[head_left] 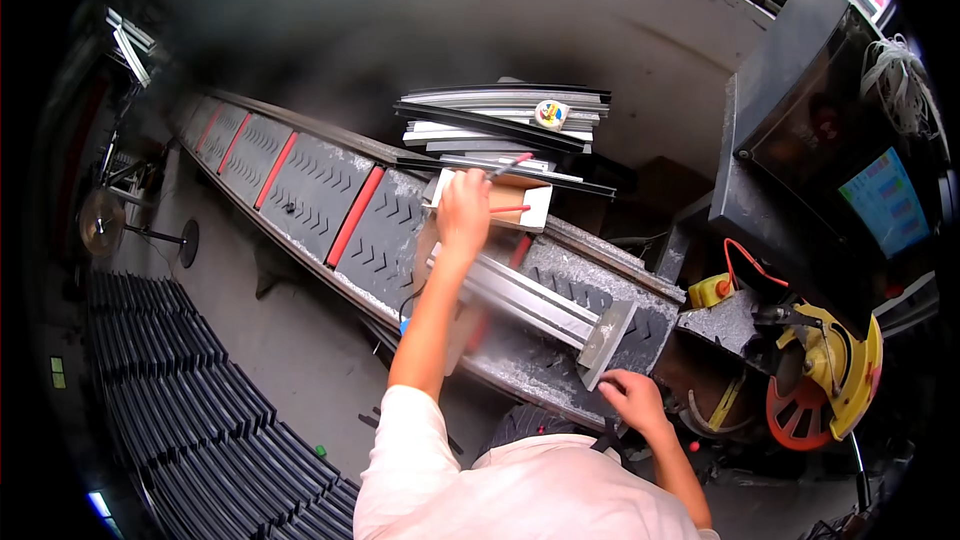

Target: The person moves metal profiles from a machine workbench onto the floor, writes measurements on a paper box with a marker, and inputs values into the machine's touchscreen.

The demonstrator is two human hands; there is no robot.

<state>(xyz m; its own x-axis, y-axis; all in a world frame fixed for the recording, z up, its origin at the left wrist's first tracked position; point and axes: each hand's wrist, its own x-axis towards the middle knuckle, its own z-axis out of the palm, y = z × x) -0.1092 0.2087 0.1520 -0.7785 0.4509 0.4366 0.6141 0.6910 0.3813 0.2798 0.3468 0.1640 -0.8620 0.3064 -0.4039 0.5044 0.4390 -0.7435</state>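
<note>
My left hand [464, 210] reaches over a small open cardboard box [537, 208], its fingers closed on a slim grey pen with a red end [511, 166]. A second red stick-shaped piece [510, 209] lies in the box. Below that arm, a silver aluminium profile [545, 308] lies across the machine bed, with a flat metal plate [608, 340] set crosswise at its right end. My right hand [637, 400] is beside the near end of this plate, fingers loosely bent and apart, holding nothing visible. Whether its fingertips touch the plate I cannot tell.
The long bed [305, 190] with red crossbars runs to the far left. Black and silver profiles [500, 120] are stacked behind the box, a round tape roll [551, 115] on top. A saw with a yellow guard [845, 370] stands right. Black profiles [190, 400] fill the lower left.
</note>
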